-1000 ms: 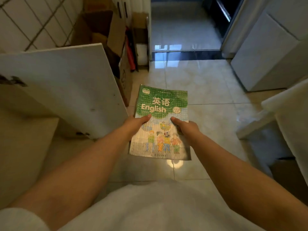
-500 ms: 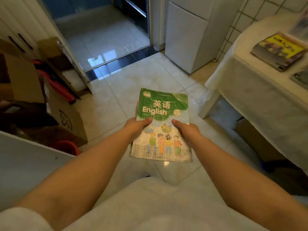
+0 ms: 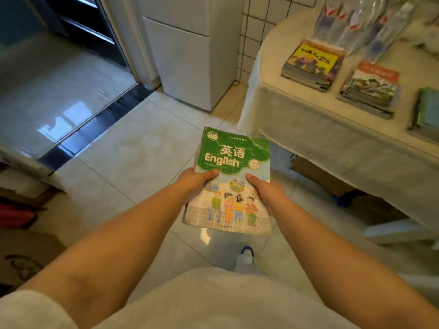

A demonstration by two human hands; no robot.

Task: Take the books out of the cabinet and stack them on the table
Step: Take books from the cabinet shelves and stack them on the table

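Both hands (image 3: 234, 189) clamped on green English book (image 3: 231, 176), just beside table (image 3: 332, 143) edge, over bare floor tiles (image 3: 133, 167).

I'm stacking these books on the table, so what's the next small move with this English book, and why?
Probably carry the English book forward and right toward the table. Left hand and right hand both grip it over the floor, short of the table, where three piles already lie.

1. The green textbook (image 3: 231, 181) carries "英语" in large yellow characters on its cover.
2. Just below, on the same cover, stands "English" in white letters.
3. The yellow-covered book (image 3: 312, 64) on the table bears dark lettering, too blurred to read.
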